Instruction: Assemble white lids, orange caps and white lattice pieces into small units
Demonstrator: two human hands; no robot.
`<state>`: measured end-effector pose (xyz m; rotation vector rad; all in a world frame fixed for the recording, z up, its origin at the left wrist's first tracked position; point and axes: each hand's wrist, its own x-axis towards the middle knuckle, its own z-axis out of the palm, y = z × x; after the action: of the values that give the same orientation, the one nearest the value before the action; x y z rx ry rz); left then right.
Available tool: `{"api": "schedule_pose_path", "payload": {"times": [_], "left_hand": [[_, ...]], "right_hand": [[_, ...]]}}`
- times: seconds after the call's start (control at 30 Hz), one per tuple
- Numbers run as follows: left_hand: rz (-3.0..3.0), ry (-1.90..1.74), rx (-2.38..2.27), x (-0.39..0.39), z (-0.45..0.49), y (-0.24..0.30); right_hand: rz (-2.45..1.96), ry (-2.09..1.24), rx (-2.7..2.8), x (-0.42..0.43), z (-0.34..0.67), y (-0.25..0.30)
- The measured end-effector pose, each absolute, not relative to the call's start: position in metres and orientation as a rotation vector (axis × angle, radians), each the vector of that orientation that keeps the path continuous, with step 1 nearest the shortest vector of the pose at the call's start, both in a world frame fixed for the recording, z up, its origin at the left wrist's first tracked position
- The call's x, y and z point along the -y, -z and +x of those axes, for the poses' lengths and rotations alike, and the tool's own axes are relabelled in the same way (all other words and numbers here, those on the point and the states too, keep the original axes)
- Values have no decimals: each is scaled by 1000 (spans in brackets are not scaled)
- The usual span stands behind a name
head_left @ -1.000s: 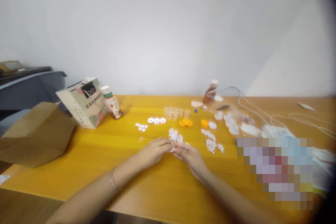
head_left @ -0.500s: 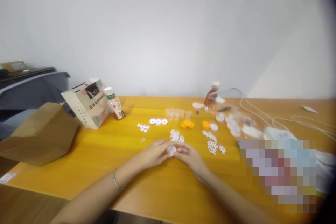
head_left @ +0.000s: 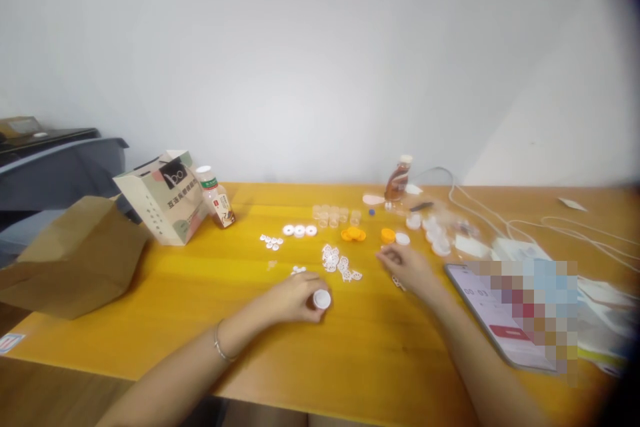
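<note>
My left hand (head_left: 301, 297) grips a small white round cup (head_left: 322, 299), its open end facing me, low over the table. Out to the right, my right hand (head_left: 406, 268) reaches over some flat white openwork pieces (head_left: 399, 282), mostly covered by it. Its fingers look loosely bent and apart, with nothing visible in them. Between the hands lies a cluster of similar openwork pieces (head_left: 331, 259). Small white beads or caps (head_left: 299, 270) sit just beyond my left hand. Orange lids (head_left: 387, 235) and a white disc (head_left: 403, 239) lie just past my right fingertips.
Behind are white rings (head_left: 299, 231), clear cups (head_left: 333, 217), orange flower-shaped parts (head_left: 353, 234) and small white pieces (head_left: 271, 241). Bottles (head_left: 216, 199), a printed bag (head_left: 167, 200) and a brown paper bag (head_left: 80, 257) stand left. A phone (head_left: 493, 327) and cables (head_left: 480, 200) lie right.
My right hand has left the white cup and moved right, over the openwork pieces. My left hand keeps the cup. The phone now shows more clearly.
</note>
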<state>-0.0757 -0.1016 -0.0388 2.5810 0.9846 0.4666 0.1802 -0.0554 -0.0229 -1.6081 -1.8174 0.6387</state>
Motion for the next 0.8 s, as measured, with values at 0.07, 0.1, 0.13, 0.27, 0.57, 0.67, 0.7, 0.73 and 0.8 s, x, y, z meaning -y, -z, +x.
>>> {"api": "schedule_pose_path", "payload": {"times": [0.07, 0.1, 0.13, 0.27, 0.57, 0.67, 0.7, 0.73, 0.8], "left_hand": [[2584, -472, -994, 101, -75, 42], [2579, -481, -1002, 101, -75, 44], [2571, -489, -1008, 101, -75, 46], [2525, -515, -1020, 101, -75, 48], [2541, -494, -939, 103, -74, 45], [2549, -476, -928, 104, -74, 44], [2547, -477, -929, 105, -75, 43], [2544, -482, -930, 105, -75, 41], [2538, -508, -942, 103, -74, 38]], "right_hand": [[-1788, -529, 1893, 50, 203, 19], [-1854, -530, 1937, 49, 211, 19], [-1907, -537, 1974, 49, 216, 19], [-2024, -531, 2073, 52, 216, 24], [-1956, -573, 2136, 53, 204, 30], [-1908, -562, 2155, 54, 203, 31], [-1888, -562, 2163, 54, 203, 31], [-1869, -567, 2172, 55, 203, 31], [-1852, -585, 2180, 55, 202, 32]]}}
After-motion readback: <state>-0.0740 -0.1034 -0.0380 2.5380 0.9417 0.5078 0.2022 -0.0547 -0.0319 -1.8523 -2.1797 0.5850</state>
